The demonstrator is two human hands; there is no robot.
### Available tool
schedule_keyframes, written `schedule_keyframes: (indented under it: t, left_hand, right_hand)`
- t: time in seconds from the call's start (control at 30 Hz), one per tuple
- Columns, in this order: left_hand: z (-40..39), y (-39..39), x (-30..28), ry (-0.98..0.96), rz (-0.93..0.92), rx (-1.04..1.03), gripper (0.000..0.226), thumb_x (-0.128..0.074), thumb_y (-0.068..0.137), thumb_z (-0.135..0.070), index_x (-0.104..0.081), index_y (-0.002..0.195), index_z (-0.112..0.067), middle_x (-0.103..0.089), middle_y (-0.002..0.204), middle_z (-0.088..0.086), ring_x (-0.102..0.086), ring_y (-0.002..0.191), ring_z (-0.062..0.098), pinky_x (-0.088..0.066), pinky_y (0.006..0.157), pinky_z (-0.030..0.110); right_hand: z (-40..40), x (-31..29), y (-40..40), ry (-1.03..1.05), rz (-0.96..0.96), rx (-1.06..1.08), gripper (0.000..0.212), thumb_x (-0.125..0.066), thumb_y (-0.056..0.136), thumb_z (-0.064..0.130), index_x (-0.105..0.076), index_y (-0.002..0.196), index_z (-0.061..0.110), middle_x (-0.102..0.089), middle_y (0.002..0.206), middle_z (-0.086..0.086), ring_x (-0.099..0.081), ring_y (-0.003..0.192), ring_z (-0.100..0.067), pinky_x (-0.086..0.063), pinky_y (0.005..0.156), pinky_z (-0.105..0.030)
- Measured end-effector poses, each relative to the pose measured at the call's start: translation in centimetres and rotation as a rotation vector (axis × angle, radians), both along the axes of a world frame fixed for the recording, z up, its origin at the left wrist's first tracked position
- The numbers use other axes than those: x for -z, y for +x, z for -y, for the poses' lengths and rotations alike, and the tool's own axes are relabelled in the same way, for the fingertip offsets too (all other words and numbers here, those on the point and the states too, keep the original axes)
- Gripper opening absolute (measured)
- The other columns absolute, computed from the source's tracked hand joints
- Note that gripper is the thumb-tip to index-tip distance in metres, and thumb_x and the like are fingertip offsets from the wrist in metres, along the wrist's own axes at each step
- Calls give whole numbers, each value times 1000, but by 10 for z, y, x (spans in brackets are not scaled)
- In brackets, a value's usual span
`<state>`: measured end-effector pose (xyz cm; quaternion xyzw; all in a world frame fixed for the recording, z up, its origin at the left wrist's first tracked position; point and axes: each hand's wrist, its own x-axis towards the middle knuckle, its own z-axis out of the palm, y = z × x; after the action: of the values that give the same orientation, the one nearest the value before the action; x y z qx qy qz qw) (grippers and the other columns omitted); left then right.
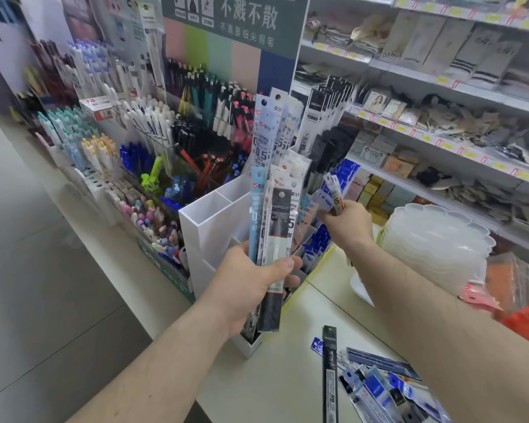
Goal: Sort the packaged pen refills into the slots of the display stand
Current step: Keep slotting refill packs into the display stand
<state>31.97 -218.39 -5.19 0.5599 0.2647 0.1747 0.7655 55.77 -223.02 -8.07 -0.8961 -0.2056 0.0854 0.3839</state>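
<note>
Two batches in play. Your left hand (pixel 251 285) clamps a fanned bundle of packaged refills (pixel 271 227) upright, thumb pressed across the front, right in front of the white display stand (pixel 208 227). Your right hand (pixel 347 225) pinches a single blue-and-white refill pack (pixel 330 190) between thumb and fingertips, held over the stand's right-hand slots, where blue packs (pixel 319 242) already sit.

Step in hand, as I read it: you're mid-sort, feeding one pack at a time from the bundle into its matching slot. Can't tell whether the pinched pack is touching the slot yet; motion blur there.

Next move likely needs: match the print colour to the slot, drop the pack in bottom end first, keep it vertical so it doesn't snag its neighbours.

Materials: packs are long, thin, glossy film sleeves with a punched hang hole at top. Floppy and slick, so they'll slide against each other in the bundle; keep thumb pressure on. Stand is rigid matte white plastic with square-edged compartments; the two rear ones look vacant.

More to do: a loose pile of refill packs (pixel 379 389) lies flat on the pale counter (pixel 287 377) near your right forearm, with one long black pack (pixel 330 374) lying beside it.
</note>
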Motion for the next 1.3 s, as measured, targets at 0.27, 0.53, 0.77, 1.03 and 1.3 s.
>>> schedule_keyframes:
  t: [0.27,0.53,0.77,1.03,1.3]
  left_hand:
    - [13,5,10,-12,15,4,16,-66,94,-9,-64,108,-17,-79,89,0,-74,70,12,-59,59,26]
    - [26,8,16,-17,3,27,9,-59,99,-11,-64,106,-13,-78,85,1,-71,64,11,-56,56,25]
    - [19,-1,12,-29,37,-102,13,-59,98,-16,-64,109,-9,-76,79,4,-69,61,14,-54,53,25]
    - [-8,-21,-4,68,115,-314,7,-63,97,-18,-69,99,-17,-77,84,-3,-72,67,10,-54,54,21]
    - [-17,-35,-7,100,129,-396,7,-65,95,-12,-68,90,-15,-70,63,-8,-70,59,10,-51,49,19]
  right_hand:
    - [55,-34,-78,658,-828,23,25,-50,100,37,-53,88,15,-50,55,-1,-37,42,-14,-31,43,-24]
    - [92,-41,-123,763,-989,-12,42,-46,101,36,-64,72,12,-50,65,-1,-44,56,-15,-34,55,-29]
    - [90,-38,-127,608,-577,-1,28,-62,95,34,-73,95,8,-56,55,16,-51,55,-3,-38,59,-23]
    - [64,-66,-119,746,-354,58,27,-47,102,23,-48,75,19,-42,61,-5,-38,51,-16,-32,47,-30]
    - [34,-92,-107,664,-3,-114,27,-65,96,22,-67,71,13,-65,58,4,-51,45,-3,-41,46,-18]
